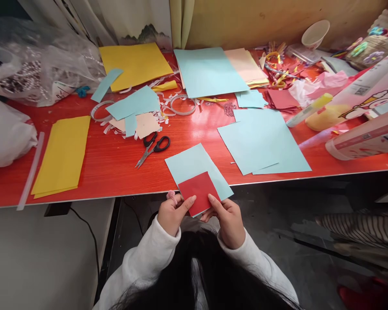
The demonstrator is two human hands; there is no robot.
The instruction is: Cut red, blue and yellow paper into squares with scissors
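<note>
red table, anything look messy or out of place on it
Yes. Ragged paper scraps lie strewn behind the scissors, messy next to the stacked yellow paper at the left. A translucent strip there pokes slightly past the front edge of the table.

Bright tabletop (194, 129), dim floor (278, 224) below me
Glare whitens the red ahead of me; the lower right corner looks soft, and wide-angle stretch slants the right-hand containers (365, 137).

A hand can pass over bare red tabletop (113, 161) between the yellow strips (63, 155) at left and the scissors (151, 149). A narrower gap parts the held blue sheet (194, 158) from loose blue sheets (261, 142); paper scraps (148, 124) obstruct farther left, a pink-and-white container (371, 133) far right.
</note>
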